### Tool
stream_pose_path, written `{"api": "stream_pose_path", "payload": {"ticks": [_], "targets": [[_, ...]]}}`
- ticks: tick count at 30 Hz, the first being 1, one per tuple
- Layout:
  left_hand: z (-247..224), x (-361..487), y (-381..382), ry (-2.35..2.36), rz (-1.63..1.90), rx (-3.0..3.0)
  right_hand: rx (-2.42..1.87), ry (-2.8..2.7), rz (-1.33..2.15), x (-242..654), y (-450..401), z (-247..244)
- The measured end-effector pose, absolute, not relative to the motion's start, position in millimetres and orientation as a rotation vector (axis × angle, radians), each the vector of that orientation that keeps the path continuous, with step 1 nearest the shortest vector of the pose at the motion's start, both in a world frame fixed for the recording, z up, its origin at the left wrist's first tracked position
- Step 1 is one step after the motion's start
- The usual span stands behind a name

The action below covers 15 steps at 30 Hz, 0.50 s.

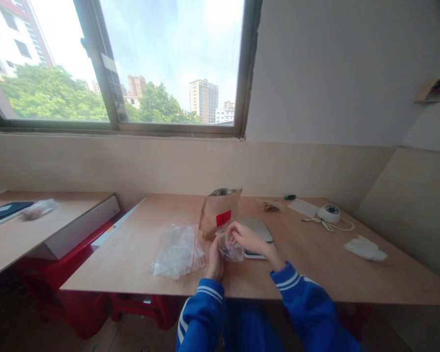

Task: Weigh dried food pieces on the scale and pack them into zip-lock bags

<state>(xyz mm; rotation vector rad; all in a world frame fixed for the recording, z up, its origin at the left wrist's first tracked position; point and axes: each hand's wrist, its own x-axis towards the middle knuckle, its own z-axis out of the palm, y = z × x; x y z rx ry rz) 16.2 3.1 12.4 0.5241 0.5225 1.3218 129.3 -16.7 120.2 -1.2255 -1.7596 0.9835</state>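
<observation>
My left hand (214, 259) is closed on the side of a clear plastic bag (234, 252), just above the table's front part. At the bag's top, my right hand (244, 235) has its fingers bent together; whether they pinch the film or something inside cannot be made out. Right behind the hands stands an upright brown paper pouch (220, 208) with a red label, its top open. A flat scale (258, 230) with a silver plate lies partly behind my right wrist. Left of my hands is a pile of clear zip bags (178, 252) with a red seal line.
On the wooden table (113, 266), a small filled bag (271, 206), a green object (290, 197), a white sheet (303, 208), a white dome-shaped device (328, 213) with a cable and a crumpled white tissue (364, 248) lie rightward. Red stools (143, 308) stand below.
</observation>
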Motion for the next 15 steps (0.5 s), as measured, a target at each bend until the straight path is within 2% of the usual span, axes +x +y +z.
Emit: {"api": "stream_pose_path", "payload": {"ticks": [4, 7, 10, 15], "targets": [[15.1, 15.4, 0.2, 0.577, 1.385, 0.600, -1.408, -1.675, 0.818, 134.6, -14.3, 102.1], [17.7, 13.5, -3.1, 0.630, 1.386, 0.608, -1.498, -1.629, 0.955, 135.8, -13.8, 92.7], [17.0, 13.4, -3.7, 0.683, 1.405, 0.626, -1.362, -1.710, 1.122, 134.8, -18.3, 86.6], [8.1, 15.5, 0.1, 0.742, 1.462, 0.683, -1.175, -1.816, 1.215, 135.6, -28.3, 86.5]]}}
